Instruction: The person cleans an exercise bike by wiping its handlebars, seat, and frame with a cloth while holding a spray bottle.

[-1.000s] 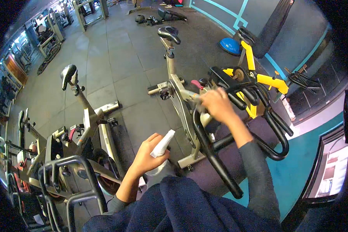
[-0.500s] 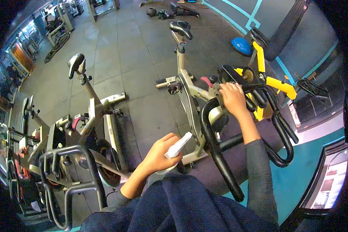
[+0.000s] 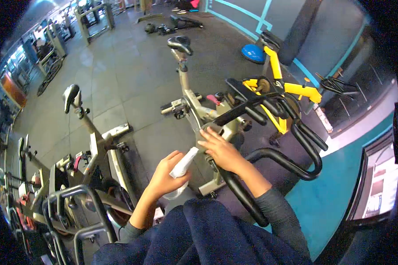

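Observation:
My left hand [image 3: 167, 176] is wrapped round a bottle with a white spray head [image 3: 184, 162]; its pale body shows below the fingers. My right hand [image 3: 221, 150] lies on the black handlebar [image 3: 243, 196] of the nearest exercise bike, at its left bend. The fingers are slightly spread, and something grey, perhaps a cloth, shows under them, too hidden to make out. This bike has a beige frame [image 3: 186, 81] and a black saddle [image 3: 180, 44].
A yellow-framed bike [image 3: 274, 64] stands to the right, near a blue balance dome [image 3: 253, 53]. On the left are more beige bikes, one with a black saddle [image 3: 71, 98] and a looped handlebar [image 3: 86, 190]. Dark gear [image 3: 172, 26] lies on the floor behind.
My right hand has moved left and nearer along the handlebar, its fingers now more spread. My left hand still holds the bottle, a little further left. The view has shifted.

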Motion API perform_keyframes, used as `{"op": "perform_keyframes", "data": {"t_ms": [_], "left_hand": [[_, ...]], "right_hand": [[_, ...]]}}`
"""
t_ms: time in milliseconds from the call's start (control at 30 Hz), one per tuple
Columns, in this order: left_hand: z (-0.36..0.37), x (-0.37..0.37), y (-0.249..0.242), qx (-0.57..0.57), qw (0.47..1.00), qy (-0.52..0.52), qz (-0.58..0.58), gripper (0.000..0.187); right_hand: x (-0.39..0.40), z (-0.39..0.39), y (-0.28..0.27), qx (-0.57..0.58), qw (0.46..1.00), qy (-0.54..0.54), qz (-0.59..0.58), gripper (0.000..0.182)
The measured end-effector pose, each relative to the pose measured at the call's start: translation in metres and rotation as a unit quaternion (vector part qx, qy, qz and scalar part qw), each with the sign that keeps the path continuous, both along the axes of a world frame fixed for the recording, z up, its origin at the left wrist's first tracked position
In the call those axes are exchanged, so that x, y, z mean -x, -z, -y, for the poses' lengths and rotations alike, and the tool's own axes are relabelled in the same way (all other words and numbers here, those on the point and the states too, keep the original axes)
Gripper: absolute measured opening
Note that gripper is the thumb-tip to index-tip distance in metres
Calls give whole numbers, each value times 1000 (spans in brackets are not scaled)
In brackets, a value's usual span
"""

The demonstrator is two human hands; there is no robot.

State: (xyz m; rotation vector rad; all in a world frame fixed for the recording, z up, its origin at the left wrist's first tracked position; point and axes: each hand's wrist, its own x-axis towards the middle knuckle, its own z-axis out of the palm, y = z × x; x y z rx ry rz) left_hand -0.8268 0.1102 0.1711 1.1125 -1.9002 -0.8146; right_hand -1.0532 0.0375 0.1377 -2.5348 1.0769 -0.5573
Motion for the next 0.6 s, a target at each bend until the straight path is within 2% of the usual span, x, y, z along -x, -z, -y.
{"op": "perform_keyframes", "data": {"t_ms": [200, 233, 333, 600], "left_hand": [[5, 4, -6, 19, 1000, 3, -11, 23], [5, 4, -7, 7, 1000, 6, -7, 23], [6, 5, -7, -11, 1000, 18, -15, 23], [6, 15, -8, -30, 998, 55, -9, 25]], "right_hand": [[20, -44, -18, -20, 995, 29, -89, 43], [23, -53, -15, 24, 992, 19, -119, 43], [16, -71, -22, 45, 974, 14, -221, 44], [-2, -30, -11, 46, 992, 72, -96, 47]]}}
